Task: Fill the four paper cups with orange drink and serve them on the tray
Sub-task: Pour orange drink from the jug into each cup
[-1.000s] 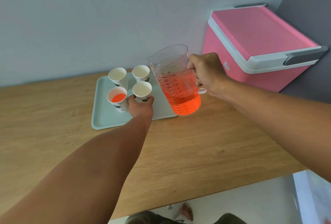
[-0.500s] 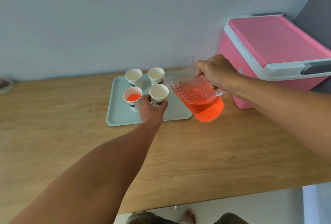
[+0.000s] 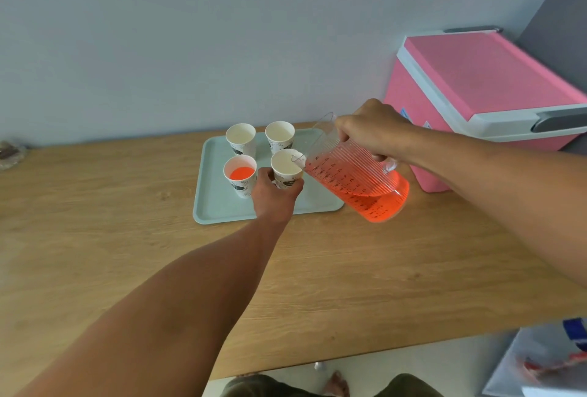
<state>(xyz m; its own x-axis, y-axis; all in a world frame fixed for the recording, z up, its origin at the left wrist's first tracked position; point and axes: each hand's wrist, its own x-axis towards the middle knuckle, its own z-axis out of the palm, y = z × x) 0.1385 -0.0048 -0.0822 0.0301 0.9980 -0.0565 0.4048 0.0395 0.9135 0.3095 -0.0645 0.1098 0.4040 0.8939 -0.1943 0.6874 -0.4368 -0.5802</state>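
Observation:
A pale green tray (image 3: 219, 206) lies on the wooden table with paper cups in two rows. The front left cup (image 3: 240, 174) holds orange drink. The two back cups (image 3: 240, 138) (image 3: 280, 136) look empty. My left hand (image 3: 273, 195) grips the front right cup (image 3: 285, 165) from the near side; its inside shows white. My right hand (image 3: 371, 130) holds the handle of a clear ribbed pitcher (image 3: 359, 184) of orange drink, tilted left with its spout over that cup's rim. No stream is visible.
A pink cooler box (image 3: 486, 101) with a white and grey lid rim stands on the table's right end against the wall. A small dark object (image 3: 9, 153) lies at the far left edge. A white bag (image 3: 546, 361) sits on the floor, lower right.
The pitcher has tipped further left and its spout has come down over the front right cup. My left hand stays on that cup. The camera view has shifted left.

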